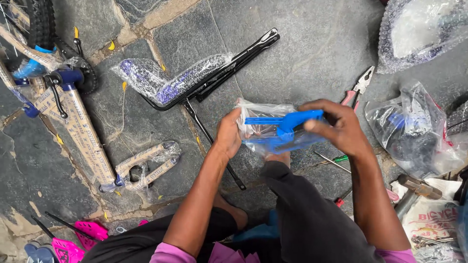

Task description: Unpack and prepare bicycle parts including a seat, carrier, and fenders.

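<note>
- While our left hand (229, 132) and right hand (340, 127) gripped the clear bag (265, 127) of blue plastic parts (287, 127) at frame centre, thin film could have torn.
- Loose pieces might then have scattered over the stone floor (302, 53) near the pliers (358, 90).

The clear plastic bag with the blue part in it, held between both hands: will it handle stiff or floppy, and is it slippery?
The bag is thin, crinkled film, so it probably flops and slides under the fingers. The blue part inside looks like moulded plastic, likely stiff and light. The left hand and right hand pinch opposite ends, which suggests the part could shift inside the loose film.
</note>
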